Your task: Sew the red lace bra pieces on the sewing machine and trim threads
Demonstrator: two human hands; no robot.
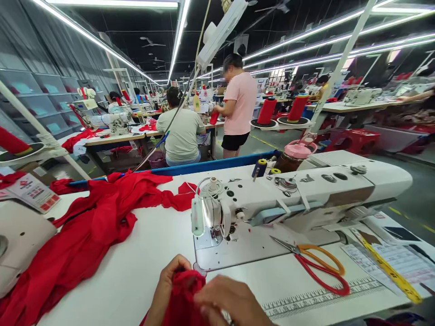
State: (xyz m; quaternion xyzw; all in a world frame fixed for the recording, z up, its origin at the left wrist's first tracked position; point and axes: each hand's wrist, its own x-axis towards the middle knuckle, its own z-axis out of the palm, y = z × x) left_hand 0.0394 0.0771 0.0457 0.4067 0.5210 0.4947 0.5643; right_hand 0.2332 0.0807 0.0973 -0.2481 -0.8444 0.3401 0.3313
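Both hands sit at the near edge of the worktop (142,253), closed on a small bunch of red fabric (185,294): the left hand (170,283) pinches its left side with curled fingers, and the right hand (233,301) lies over its right side, fingers folded onto the cloth. The bunch is held between them, just in front of the base plate of a white sewing machine (299,194), whose needle end faces left and whose body runs off to the right. To the right of the hands, on the machine's plate and the worktop, lie scissors (316,265) with orange and red handles, blades pointing left; a printed ruler strip (326,296) runs along the worktop edge below them, and a yellow measuring tape (387,267) slants across printed sheets at the far right. To the left, a large heap of red cloth (88,226) spreads across the worktop from the near left corner toward the middle. Behind the machine stands a jar with a pink lid (295,154). Farther off, a seated person in a grey shirt (181,131) faces away, and a standing person in a pink shirt (239,108) works at another table; red thread cones (267,111) stand to the right of them.
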